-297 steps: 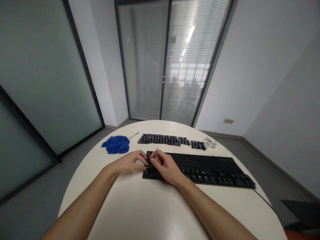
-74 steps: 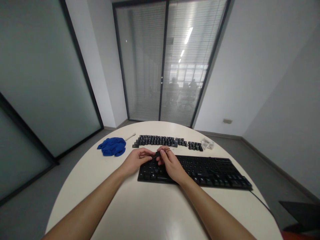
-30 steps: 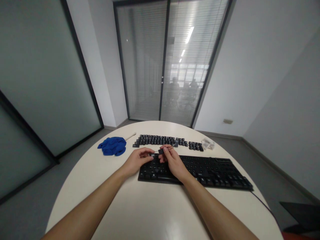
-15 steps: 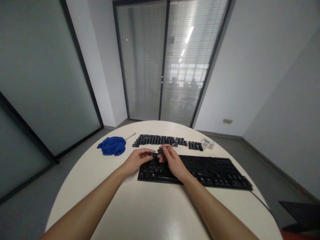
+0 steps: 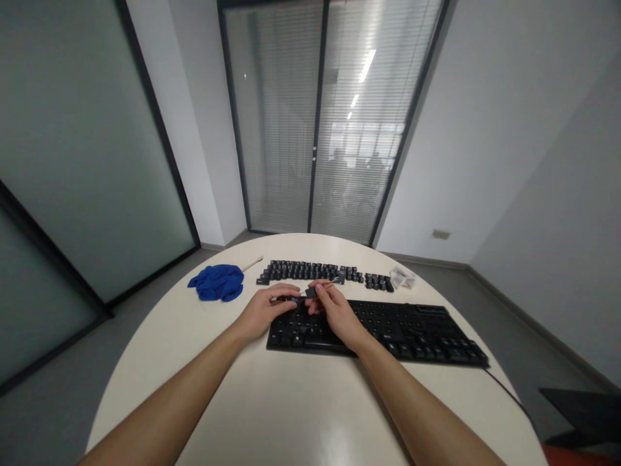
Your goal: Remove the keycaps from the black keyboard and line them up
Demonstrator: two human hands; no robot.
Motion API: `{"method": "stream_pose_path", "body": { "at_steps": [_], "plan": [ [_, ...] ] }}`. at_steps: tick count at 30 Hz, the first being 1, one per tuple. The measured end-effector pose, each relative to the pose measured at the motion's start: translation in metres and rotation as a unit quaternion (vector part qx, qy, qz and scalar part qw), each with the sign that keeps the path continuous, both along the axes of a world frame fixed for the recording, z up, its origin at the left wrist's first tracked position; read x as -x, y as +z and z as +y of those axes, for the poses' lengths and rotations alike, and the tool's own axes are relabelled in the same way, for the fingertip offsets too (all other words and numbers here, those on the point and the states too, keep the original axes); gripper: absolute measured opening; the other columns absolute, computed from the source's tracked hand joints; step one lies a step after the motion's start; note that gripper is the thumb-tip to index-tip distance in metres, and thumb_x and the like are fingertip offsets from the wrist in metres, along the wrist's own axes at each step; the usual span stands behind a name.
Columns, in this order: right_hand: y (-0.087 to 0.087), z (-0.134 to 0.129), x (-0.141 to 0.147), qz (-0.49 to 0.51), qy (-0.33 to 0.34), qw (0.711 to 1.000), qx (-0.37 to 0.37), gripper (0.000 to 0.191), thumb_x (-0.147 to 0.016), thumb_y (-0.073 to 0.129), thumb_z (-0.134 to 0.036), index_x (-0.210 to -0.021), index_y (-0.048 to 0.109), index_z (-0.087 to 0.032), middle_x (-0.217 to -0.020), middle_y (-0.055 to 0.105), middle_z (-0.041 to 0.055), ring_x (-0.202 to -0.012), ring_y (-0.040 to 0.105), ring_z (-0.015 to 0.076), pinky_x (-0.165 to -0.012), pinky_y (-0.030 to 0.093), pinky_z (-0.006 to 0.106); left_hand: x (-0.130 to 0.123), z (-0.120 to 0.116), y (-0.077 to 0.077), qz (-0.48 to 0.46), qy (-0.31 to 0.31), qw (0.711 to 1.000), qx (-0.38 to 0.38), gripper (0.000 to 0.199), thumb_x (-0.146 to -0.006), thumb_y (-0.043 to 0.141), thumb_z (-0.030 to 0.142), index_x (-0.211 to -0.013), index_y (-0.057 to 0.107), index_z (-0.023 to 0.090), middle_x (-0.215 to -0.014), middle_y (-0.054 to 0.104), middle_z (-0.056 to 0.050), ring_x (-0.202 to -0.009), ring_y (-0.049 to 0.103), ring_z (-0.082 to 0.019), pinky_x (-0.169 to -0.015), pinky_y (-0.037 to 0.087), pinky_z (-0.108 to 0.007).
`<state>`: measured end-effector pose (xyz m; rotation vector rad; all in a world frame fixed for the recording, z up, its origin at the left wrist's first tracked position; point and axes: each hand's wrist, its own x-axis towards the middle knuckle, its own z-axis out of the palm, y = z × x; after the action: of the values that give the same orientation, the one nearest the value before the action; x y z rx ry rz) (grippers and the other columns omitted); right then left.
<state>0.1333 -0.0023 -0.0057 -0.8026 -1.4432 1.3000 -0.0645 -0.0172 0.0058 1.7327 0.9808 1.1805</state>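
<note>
My right hand [image 5: 334, 314] pinches a small black keycap [image 5: 311, 293] above the left half of a black keyboard [image 5: 388, 323]. My left hand [image 5: 264, 310] is closed beside it, thumb and fingers together around a thin, pale, wire-like thing [image 5: 303, 294] that reaches to the keycap. What that thin thing is exactly is too small to tell. Another thin light end shows past my right fingers. The keyboard lies flat under both hands, with many of its keys off in the upper area and keys along its front edge.
Rows of loose black keycaps [image 5: 305, 270] lie behind the keyboard. A crumpled blue cloth [image 5: 218, 282] sits at left, near a thin white stick [image 5: 252, 263]. Small clear plastic pieces [image 5: 402, 277] lie at the right. The keyboard's cable [image 5: 507, 391] runs over the round table's [image 5: 291, 401] right side.
Both hands stay almost in place over the keyboard. The left fingers have shifted slightly around the thin thing; the keycap remains in my right hand.
</note>
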Motion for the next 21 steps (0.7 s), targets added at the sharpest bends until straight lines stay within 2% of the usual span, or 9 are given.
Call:
{"method": "stream_pose_path", "body": {
  "at_steps": [8,11,21],
  "plan": [
    [0.0091,-0.0034,-0.0030,0.030,0.017,0.999,0.028,0.043,-0.084,0.060,-0.058,-0.102,0.059,-0.018,-0.073,0.068,0.0010,-0.065,0.062,0.0131,-0.068,0.046,0.028,0.0012,-0.0013,0.0022,0.018,0.006,0.999,-0.037,0.022,-0.082,0.068,0.029,-0.101,0.075,0.020,-0.110,0.068,-0.009,-0.105,0.061,-0.023,-0.099,0.044,-0.038],
    [0.0083,-0.0026,-0.0023,0.042,0.009,0.998,0.042,0.043,-0.083,0.062,-0.057,-0.102,0.062,-0.018,-0.074,0.067,0.0012,-0.064,0.061,0.0130,-0.068,0.046,0.028,0.0009,-0.0021,0.0016,0.030,0.024,0.998,-0.048,0.022,-0.082,0.067,0.028,-0.101,0.076,0.020,-0.107,0.064,-0.008,-0.102,0.060,-0.022,-0.094,0.046,-0.036],
    [0.0051,0.0000,-0.0010,0.041,-0.013,0.998,0.046,0.044,-0.081,0.063,-0.058,-0.099,0.064,-0.018,-0.074,0.067,0.0012,-0.062,0.060,0.0119,-0.067,0.047,0.028,-0.0007,-0.0029,0.0004,0.074,0.044,0.992,-0.095,0.021,-0.086,0.065,0.028,-0.105,0.075,0.025,-0.104,0.061,-0.005,-0.101,0.058,-0.021,-0.095,0.044,-0.036]
  ]
}}
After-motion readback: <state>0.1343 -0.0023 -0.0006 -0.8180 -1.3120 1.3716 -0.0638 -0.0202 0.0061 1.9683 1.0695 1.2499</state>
